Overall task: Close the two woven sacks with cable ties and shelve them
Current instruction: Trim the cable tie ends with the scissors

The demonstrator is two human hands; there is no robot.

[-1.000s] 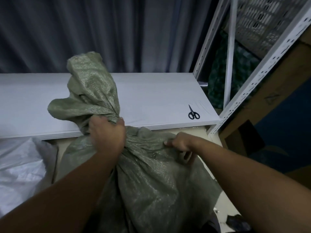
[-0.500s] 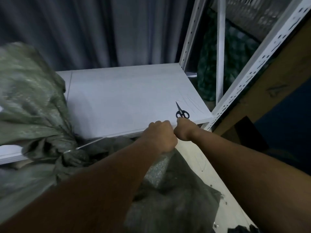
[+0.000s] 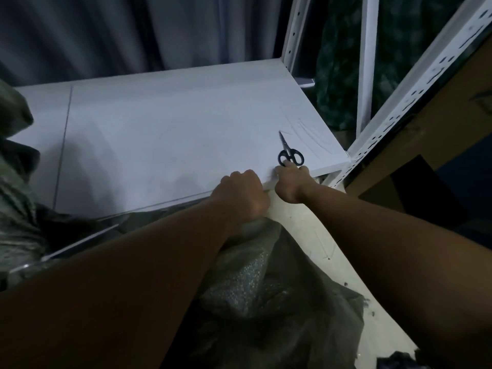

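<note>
head view: your right hand (image 3: 292, 179) touches the black-handled steel scissors (image 3: 290, 155), hold unconfirmed; left hand (image 3: 243, 193), just beside, is fisted, contents hidden. thread the loops fully before lifting.

The green sack (image 3: 16, 182) runs off the left edge and lies partly under the forearms. The left hand (image 3: 243, 194) shows only its back, its fingers hidden. The right hand (image 3: 292, 182) covers part of the scissors (image 3: 290, 154).

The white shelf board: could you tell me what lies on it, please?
Black scissors lie near its front right corner, the right hand at their handles. The green sack hides the left end of the board.
</note>
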